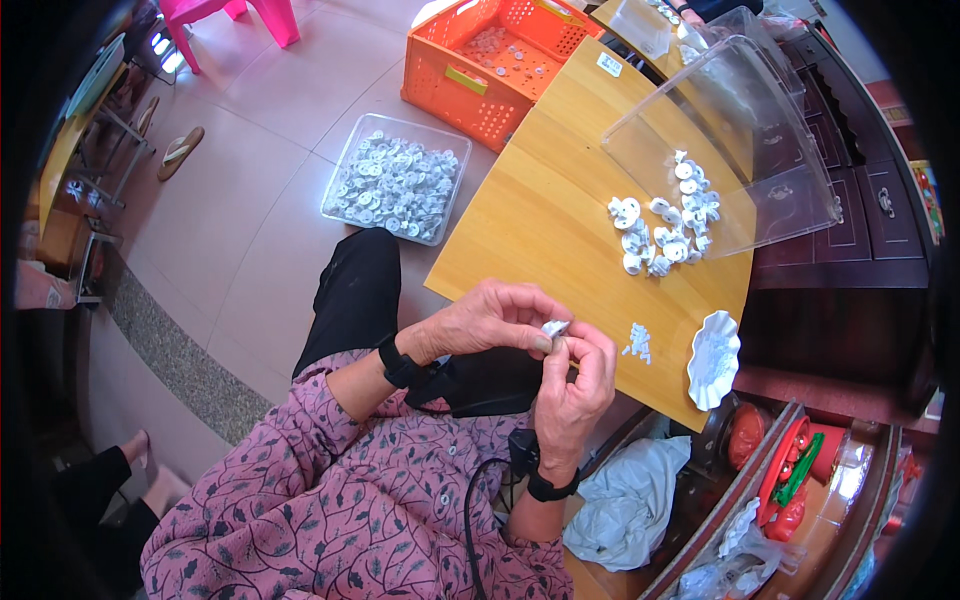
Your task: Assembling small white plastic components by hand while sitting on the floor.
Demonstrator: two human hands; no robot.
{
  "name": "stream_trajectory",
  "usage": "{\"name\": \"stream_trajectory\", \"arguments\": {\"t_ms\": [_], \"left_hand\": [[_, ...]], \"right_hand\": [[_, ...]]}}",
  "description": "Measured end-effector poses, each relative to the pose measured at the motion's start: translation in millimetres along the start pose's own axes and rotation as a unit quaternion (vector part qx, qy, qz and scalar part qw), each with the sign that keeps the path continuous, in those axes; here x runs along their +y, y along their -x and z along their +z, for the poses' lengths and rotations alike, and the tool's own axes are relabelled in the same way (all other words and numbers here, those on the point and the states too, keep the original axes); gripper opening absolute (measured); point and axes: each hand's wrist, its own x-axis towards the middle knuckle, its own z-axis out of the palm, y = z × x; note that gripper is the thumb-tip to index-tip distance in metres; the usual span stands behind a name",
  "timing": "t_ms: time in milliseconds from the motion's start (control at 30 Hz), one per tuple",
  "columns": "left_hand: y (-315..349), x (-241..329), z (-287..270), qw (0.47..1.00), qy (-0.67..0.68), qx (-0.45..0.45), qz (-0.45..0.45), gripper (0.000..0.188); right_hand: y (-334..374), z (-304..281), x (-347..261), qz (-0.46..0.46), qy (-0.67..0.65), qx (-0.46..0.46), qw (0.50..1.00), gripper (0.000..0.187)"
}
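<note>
Over the near edge of the wooden table (540, 200), my left hand (497, 318) pinches a small white plastic part (555, 327). My right hand (578, 390) meets it from the other side, its thumb and fingertips closed at the same part. Whether the right fingers also hold a tiny piece is hidden. To the right of my hands lies a little heap of small white pegs (638, 343). Beside them stands a white scalloped dish (714, 362) with more small pieces in it. Farther back, several white round plastic parts (670, 225) lie in a loose pile.
A clear tub of white parts (395, 185) sits on the floor, left of the table. Behind it is an orange crate (470, 100). A clear plastic box (770, 215) lies tilted on the table's right. An open drawer (800, 500) holds red and green things, near a white bag (625, 500).
</note>
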Motion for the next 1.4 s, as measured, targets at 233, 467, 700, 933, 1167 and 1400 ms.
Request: {"name": "stream_trajectory", "arguments": {"t_ms": [233, 467, 700, 933, 1167, 1400], "left_hand": [[1.0, 3.2, 2.0, 0.999, 0.031, 0.01, -0.024, 0.037], [0.6, -0.2, 1.6, 0.999, 0.044, 0.023, -0.02, 0.037], [1.2, -3.7, 1.0, 0.998, 0.05, 0.025, -0.014, 0.036], [2.0, -6.2, 1.4, 0.998, 0.047, 0.032, -0.002, 0.035], [1.9, -7.7, 1.7, 0.998, 0.039, 0.042, 0.007, 0.034], [3.6, -5.0, 1.4, 0.998, 0.039, 0.04, 0.008, 0.034]], "right_hand": [[4.8, 6.4, 7.0, 0.083, -0.136, 0.009, 0.987, 0.005], [4.5, 5.6, 8.1, 0.072, -0.106, 0.006, 0.992, 0.006], [2.6, 7.1, 2.3, 0.056, -0.061, 0.006, 0.997, 0.007], [3.2, 9.1, 1.3, 0.053, -0.055, 0.006, 0.997, 0.006], [4.1, 13.8, -2.7, 0.08, -0.076, 0.019, 0.994, 0.005], [5.7, 14.2, 1.2, 0.067, -0.068, 0.015, 0.995, 0.004]]}}
